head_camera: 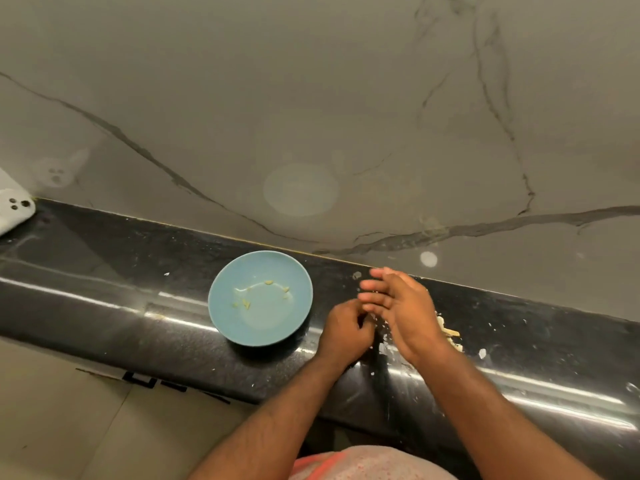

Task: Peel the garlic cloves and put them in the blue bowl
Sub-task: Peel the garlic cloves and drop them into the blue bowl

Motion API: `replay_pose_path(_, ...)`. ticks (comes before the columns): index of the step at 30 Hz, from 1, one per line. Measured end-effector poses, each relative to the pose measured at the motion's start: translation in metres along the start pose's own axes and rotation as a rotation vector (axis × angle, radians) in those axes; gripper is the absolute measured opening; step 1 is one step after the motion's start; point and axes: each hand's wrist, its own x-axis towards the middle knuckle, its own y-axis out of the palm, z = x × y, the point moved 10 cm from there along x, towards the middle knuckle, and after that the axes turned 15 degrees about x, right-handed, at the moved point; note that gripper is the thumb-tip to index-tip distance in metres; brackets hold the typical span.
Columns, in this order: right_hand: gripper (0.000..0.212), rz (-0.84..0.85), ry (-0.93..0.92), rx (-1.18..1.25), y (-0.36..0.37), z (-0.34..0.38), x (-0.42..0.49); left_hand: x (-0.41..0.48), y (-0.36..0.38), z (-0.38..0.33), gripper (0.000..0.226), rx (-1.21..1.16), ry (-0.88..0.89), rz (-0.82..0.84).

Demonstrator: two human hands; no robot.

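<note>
Here's the counter (104, 271): a long strip of glossy black stone, running at a slant from upper left to lower right, with streaks of light along its rounded front edge. Behind it rises the wall (311, 98), grey marble with dark veins, shiny enough to throw back a pale round reflection above the bowl (227, 289). The blue bowl sits mid-counter, close to the wall. Inside it lie a few small yellowish garlic pieces (268, 282), strung around the base.

Just right of the bowl, both hands are over the counter. The left hand (346, 327) has its fingers curled in tight. Whatever they may be pinching is hidden, so I can't tell the grip. The right hand (405, 306) is next to it, fingers straight and spread, pointing left, holding nothing that shows. Its fingertips are above the left knuckles.

White flecks of skin (482, 353) are scattered across the stone around and to the right of the hands. Partly behind the right hand is a small pale heap (448, 332), and I can't make out whether it is cloves or peel.

Far left, the corner of a white phone (15, 211) leans at the wall. Lower left is a beige tiled floor (52, 410), and at bottom centre a bit of pink shirt (363, 462).
</note>
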Motion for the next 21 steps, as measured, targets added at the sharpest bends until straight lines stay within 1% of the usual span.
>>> replay_pose_path(2,0.025,-0.119,-0.054,-0.028,-0.045,0.015,-0.004,0.002,0.002,0.002,0.012,-0.056,-0.042,-0.015)
replay_pose_path(4,0.022,-0.220,-0.111,-0.096,-0.086,0.029,-0.010,0.003,0.012,0.004,0.009,-0.030,-0.016,-0.017)
replay_pose_path(7,0.005,-0.281,-0.152,-0.273,-0.123,0.036,-0.018,0.005,0.021,0.002,0.016,0.008,0.034,0.015)
replay_pose_path(8,0.008,-0.300,-0.162,-0.327,-0.131,0.036,-0.021,0.005,0.020,0.000,0.015,0.009,0.054,0.011)
replay_pose_path(10,0.012,-0.314,-0.192,-0.406,-0.140,0.037,-0.026,0.005,0.020,-0.001,0.007,0.008,0.082,-0.009)
replay_pose_path(11,0.009,-0.320,-0.206,-0.441,-0.142,0.038,-0.028,0.006,0.020,-0.002,0.008,0.002,0.083,-0.013)
replay_pose_path(14,0.011,-0.323,-0.224,-0.573,-0.145,0.039,-0.032,0.005,0.017,-0.002,0.028,0.006,0.049,-0.037)
replay_pose_path(15,0.011,-0.318,-0.223,-0.634,-0.145,0.038,-0.032,0.005,0.017,-0.001,0.031,0.003,0.041,-0.045)
replay_pose_path(16,0.010,-0.311,-0.218,-0.701,-0.146,0.037,-0.032,0.004,0.018,0.000,0.030,0.006,0.030,-0.040)
replay_pose_path(19,0.014,-0.273,-0.227,-0.856,-0.144,0.036,-0.031,0.002,0.022,0.001,0.012,-0.007,-0.004,-0.007)
replay_pose_path(21,0.016,-0.246,-0.268,-0.958,-0.136,0.043,-0.026,-0.002,0.021,-0.002,0.011,-0.036,0.001,-0.019)
